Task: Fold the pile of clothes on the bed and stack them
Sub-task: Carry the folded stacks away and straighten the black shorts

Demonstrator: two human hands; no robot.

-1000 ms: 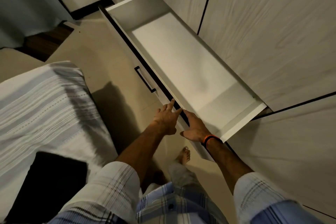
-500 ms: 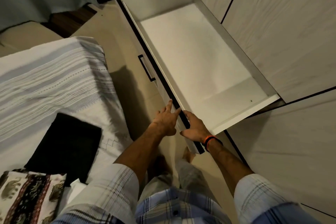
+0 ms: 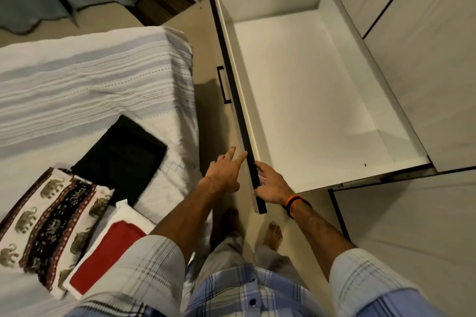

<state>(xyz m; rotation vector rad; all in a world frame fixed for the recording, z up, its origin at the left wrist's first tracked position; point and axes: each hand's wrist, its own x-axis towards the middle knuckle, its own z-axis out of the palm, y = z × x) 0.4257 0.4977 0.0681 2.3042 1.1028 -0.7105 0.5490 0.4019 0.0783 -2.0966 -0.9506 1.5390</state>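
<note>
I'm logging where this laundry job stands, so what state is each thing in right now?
Drawer: pulled out, nothing visible inside.
Black garment: folded flat on the bed.
Elephant-print cloth: folded, lying on the bed.
Red garment: folded, on a white piece beside the elephant-print cloth.
Left hand: fingers straight, at the drawer's front edge.
Right hand: fingers on the inner side of the drawer front, thumb outside.

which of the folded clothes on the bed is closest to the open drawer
The plain black folded garment. It lies nearest the bed edge facing the drawer; the elephant-print cloth and the red and white piece sit farther back, toward the person.
</note>
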